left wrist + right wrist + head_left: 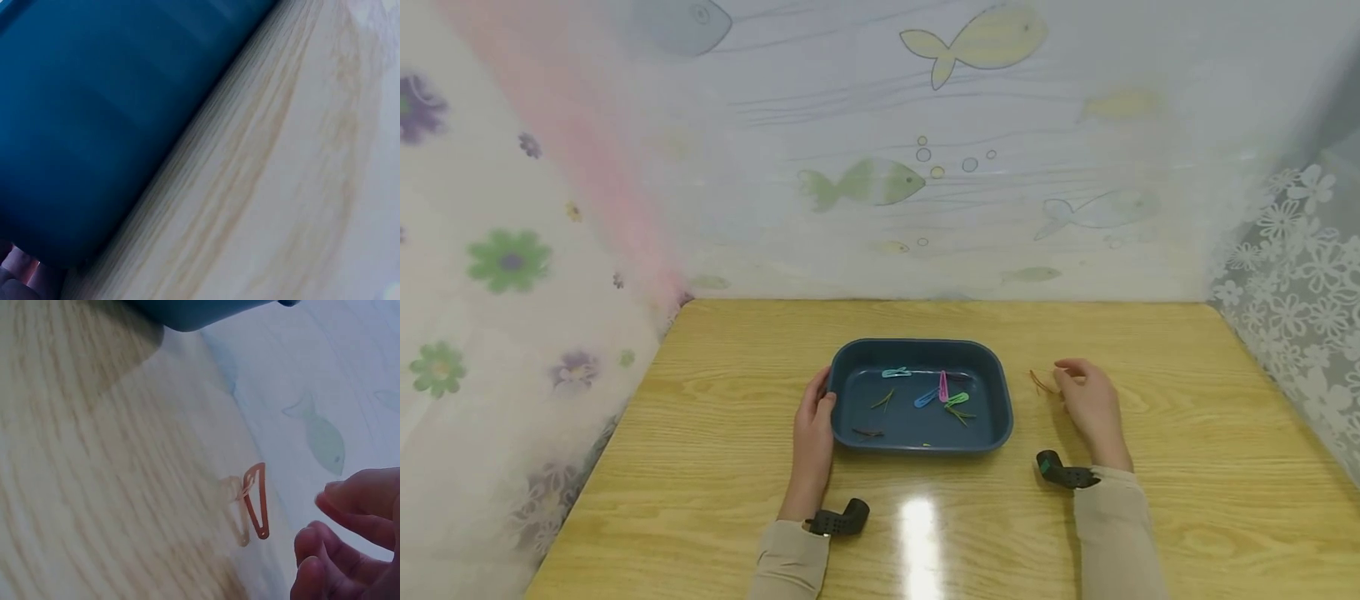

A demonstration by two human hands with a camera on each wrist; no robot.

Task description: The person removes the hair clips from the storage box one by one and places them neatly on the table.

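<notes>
My left hand (812,437) holds the left side of a dark blue plastic basin (1004,400), with the thumb at the rim and fingers along the outer wall. In the left wrist view, fingers show beside the basin's lower corner. Right of the basin is my right hand (1092,408), fingers loosely bent. An orange-brown snap hair clip (263,506) is just beyond the fingertips, with a visible gap to them. Inside the basin lie a light blue hair clip (897,372), a blue one (927,397), a pink one (943,386) and a green one (957,399).
Thin green sprigs (882,401) and a dark brown strip (868,432) also lie in the basin. The wooden table (715,433) ends at a fish-printed curtain (865,233) behind. Flower-patterned curtains (512,333) hang at both sides. Each wrist wears a small black camera (842,521).
</notes>
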